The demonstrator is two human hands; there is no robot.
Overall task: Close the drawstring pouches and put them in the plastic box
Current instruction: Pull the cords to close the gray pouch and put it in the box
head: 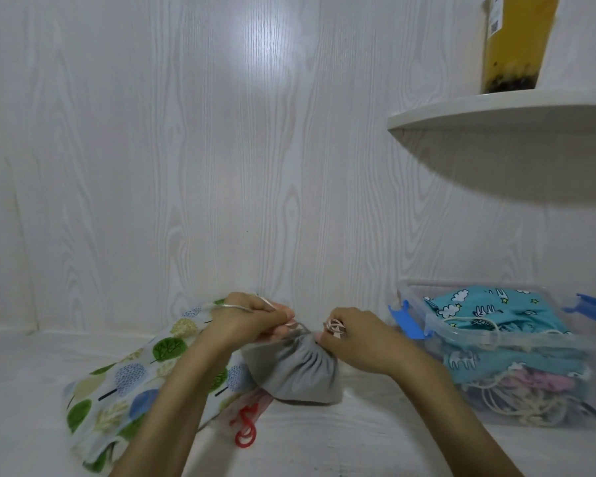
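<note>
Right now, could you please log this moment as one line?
left hand: pulling cord | right hand: pulling cord | grey pouch: cinched | plastic box: open

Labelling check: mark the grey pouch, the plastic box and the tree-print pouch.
grey pouch (298, 375): head view, gathered grey body below both hands.
plastic box (516, 416): head view, clear front wall.
tree-print pouch (124, 376): head view, printed cloth left of the left forearm.

- grey pouch (298, 370): plain, pale pink cord (334, 326)
- tree-print pouch (145, 370): white, green/blue/beige trees
- red cord (245, 428)
- plastic box (516, 342): clear, blue latches (405, 320)
- teal pouch (489, 313): white clouds, animals
- cup (516, 43): yellow, dark bottom
</note>
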